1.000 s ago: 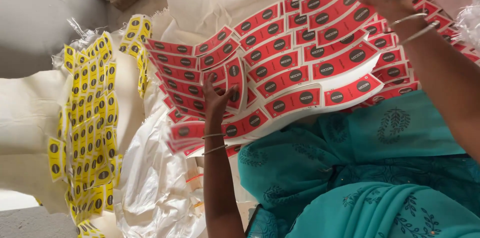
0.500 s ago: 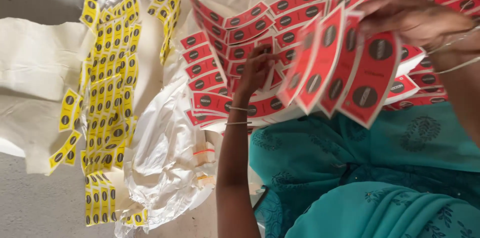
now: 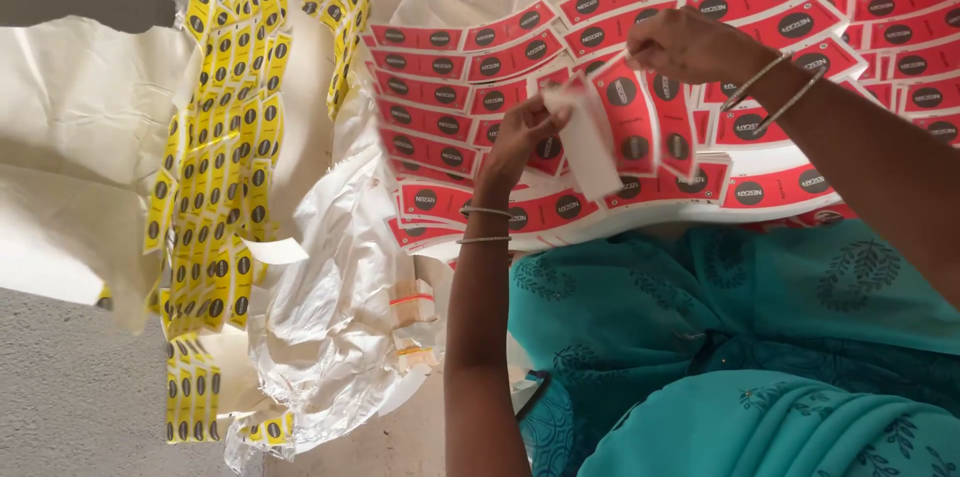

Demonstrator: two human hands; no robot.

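My left hand (image 3: 515, 137) and right hand (image 3: 690, 42) are both closed, pinching a strip of red labels (image 3: 630, 117) above the red label sheets (image 3: 450, 152); yellow label sheets (image 3: 215, 177) lie well apart.

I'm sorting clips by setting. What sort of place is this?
Probably an informal label-sorting spot on a floor: sheets of red rectangular labels, strips of yellow labels on cream cloth, handled by the left hand and right hand.
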